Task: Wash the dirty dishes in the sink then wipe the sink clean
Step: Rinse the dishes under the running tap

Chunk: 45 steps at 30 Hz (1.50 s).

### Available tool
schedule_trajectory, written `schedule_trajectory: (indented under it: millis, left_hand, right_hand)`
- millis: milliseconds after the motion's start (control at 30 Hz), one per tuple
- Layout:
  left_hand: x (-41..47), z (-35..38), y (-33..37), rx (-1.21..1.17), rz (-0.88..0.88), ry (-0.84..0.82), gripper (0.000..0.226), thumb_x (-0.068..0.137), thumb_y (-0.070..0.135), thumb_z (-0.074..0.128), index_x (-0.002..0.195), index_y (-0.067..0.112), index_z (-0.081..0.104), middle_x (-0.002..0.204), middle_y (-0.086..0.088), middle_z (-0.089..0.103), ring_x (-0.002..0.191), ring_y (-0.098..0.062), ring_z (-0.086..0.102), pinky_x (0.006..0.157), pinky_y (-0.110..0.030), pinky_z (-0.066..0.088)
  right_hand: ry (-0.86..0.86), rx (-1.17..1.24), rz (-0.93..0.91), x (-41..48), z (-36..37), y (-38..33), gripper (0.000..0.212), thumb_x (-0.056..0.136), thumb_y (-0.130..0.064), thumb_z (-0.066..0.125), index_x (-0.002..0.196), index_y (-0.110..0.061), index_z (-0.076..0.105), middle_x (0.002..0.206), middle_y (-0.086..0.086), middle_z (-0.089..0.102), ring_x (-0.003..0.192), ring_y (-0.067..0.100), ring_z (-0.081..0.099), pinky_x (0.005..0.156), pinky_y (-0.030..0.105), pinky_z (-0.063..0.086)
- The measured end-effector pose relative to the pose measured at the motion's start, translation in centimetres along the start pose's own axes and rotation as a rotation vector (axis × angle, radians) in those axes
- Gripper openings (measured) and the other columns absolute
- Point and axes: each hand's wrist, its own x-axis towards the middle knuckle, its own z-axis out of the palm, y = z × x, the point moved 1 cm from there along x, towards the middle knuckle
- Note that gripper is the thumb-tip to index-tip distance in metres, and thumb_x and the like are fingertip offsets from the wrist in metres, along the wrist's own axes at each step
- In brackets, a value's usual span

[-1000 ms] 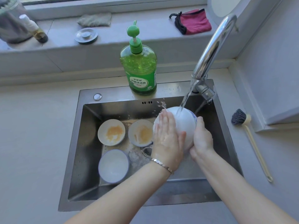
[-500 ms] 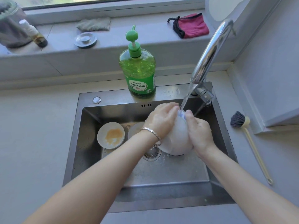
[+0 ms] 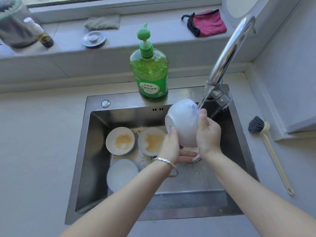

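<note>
White ceramic bowl, blue floral print (image 3: 182, 124): tilted above stainless steel sink (image 3: 95, 159), under chrome tap's (image 3: 229, 53) stream; left hand (image 3: 169, 147) and right hand (image 3: 207, 134) both grip it. Green pump bottle (image 3: 150, 72), on sink's rear rim: label apparently reads "柠檬洗洁精".

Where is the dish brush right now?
In the head view, the dish brush lies on the counter just right of the sink, bristle end farthest from the camera.
</note>
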Motion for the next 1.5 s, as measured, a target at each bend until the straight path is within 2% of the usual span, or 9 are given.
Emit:
schedule_trajectory:
  millis: [133, 300, 433, 567, 767, 933, 1167, 1300, 1500]
  left_hand:
    - [0.0, -2.4, 1.7, 0.006, -0.03, -0.044, 0.062, 0.083, 0.064, 0.046, 0.121, 0.015, 0.049, 0.112, -0.012, 0.061, 0.08, -0.026, 0.069, 0.058, -0.039, 0.058]
    - [-0.5, -3.0, 0.3, -0.09, -0.123, 0.003, 0.036, 0.083, 0.015, 0.059, 0.116, 0.013, 0.044, 0.059, -0.01, 0.05, 0.05, -0.026, 0.056, 0.05, -0.049, 0.054]
    - [-0.2, -4.1, -1.4, -0.09, 0.053, -0.033, 0.043, 0.085, -0.003, 0.044, 0.103, 0.036, 0.052, 0.108, -0.006, 0.055, 0.094, -0.032, 0.055, 0.05, -0.048, 0.055]
    - [0.1, -5.0, -1.5, -0.088, 0.155, -0.102, 0.034, 0.093, 0.006, 0.045, 0.106, 0.036, 0.055, 0.102, 0.004, 0.063, 0.085, -0.02, 0.062, 0.056, -0.046, 0.056]
    - [0.1, -6.1, -2.2, 0.099, 0.152, 0.007, 0.065, 0.087, -0.011, 0.036, 0.119, 0.044, 0.043, 0.124, -0.002, 0.05, 0.106, -0.034, 0.052, 0.063, -0.053, 0.055]
    - [-1.3, -8.1, -2.3, 0.368, 0.019, 0.083, 0.078, 0.075, -0.013, 0.026, 0.109, 0.055, 0.041, 0.115, 0.001, 0.044, 0.073, -0.034, 0.06, 0.04, -0.038, 0.053]
    - [-1.5, -10.1, -1.2, 1.245, -0.072, 0.17, 0.085, 0.077, -0.007, 0.031, 0.141, 0.047, 0.013, 0.076, -0.003, 0.047, 0.056, -0.027, 0.06, 0.047, -0.034, 0.054]
    - [-0.3, -8.5, -0.5, 1.403, -0.235, 0.074, 0.077, 0.089, 0.002, 0.035, 0.145, 0.04, 0.0, 0.116, -0.028, 0.052, 0.061, -0.032, 0.064, 0.053, -0.041, 0.058]
    - [0.7, -9.3, -0.9, 1.389, -0.287, 0.095, 0.072, 0.091, 0.007, 0.031, 0.146, 0.039, -0.005, 0.128, -0.034, 0.046, 0.051, -0.03, 0.062, 0.046, -0.039, 0.055]
  right_hand:
    - [-0.278, -0.36, -0.449, -2.0, -1.0, 0.6, 0.059, 0.093, -0.049, 0.04, 0.039, -0.024, 0.046, 0.039, -0.01, 0.037, 0.042, 0.004, 0.033, 0.043, 0.021, 0.027]
    - [-0.443, -0.64, -0.943, -4.0, -2.3, 2.0, 0.067, 0.098, -0.045, 0.028, 0.047, -0.009, 0.054, 0.045, 0.003, 0.05, 0.045, 0.019, 0.047, 0.054, 0.032, 0.046]
    - [-0.134, -0.63, -0.377, -4.5, -4.8, 3.6, 0.04, 0.092, -0.043, 0.044, 0.108, -0.012, 0.066, 0.121, 0.01, 0.055, 0.117, 0.018, 0.04, 0.103, 0.033, 0.027]
    - [-0.376, -0.011, 0.375, -3.7, -6.1, 3.0, 0.04, 0.09, -0.018, 0.057, 0.122, -0.04, 0.045, 0.131, -0.001, 0.05, 0.117, 0.02, 0.051, 0.089, 0.037, 0.051]
    - [-0.537, -0.193, 0.356, -3.0, -5.1, 1.6, 0.055, 0.085, 0.002, 0.042, 0.12, -0.04, 0.045, 0.102, -0.003, 0.056, 0.068, 0.018, 0.066, 0.05, 0.033, 0.055]
    - [-0.729, -0.335, 0.622, -3.8, -3.7, 2.6, 0.038, 0.09, -0.004, 0.032, 0.123, -0.02, 0.04, 0.09, 0.015, 0.064, 0.063, 0.028, 0.07, 0.048, 0.027, 0.053]
    - [-0.738, -0.533, 0.637, -5.8, -2.7, 5.7, 0.048, 0.096, -0.01, 0.033, 0.143, -0.01, 0.028, 0.081, 0.013, 0.063, 0.052, 0.017, 0.067, 0.039, 0.021, 0.046]
    - [-0.729, -0.579, 0.583, -6.6, -1.9, 6.3, 0.043, 0.093, -0.009, 0.032, 0.136, -0.007, 0.039, 0.081, 0.009, 0.062, 0.055, 0.016, 0.064, 0.04, 0.019, 0.045]
    - [-0.715, -0.639, 0.566, -7.6, -1.3, 7.4, 0.032, 0.093, -0.01, 0.037, 0.121, -0.005, 0.052, 0.082, 0.012, 0.061, 0.055, 0.018, 0.061, 0.045, 0.023, 0.047]
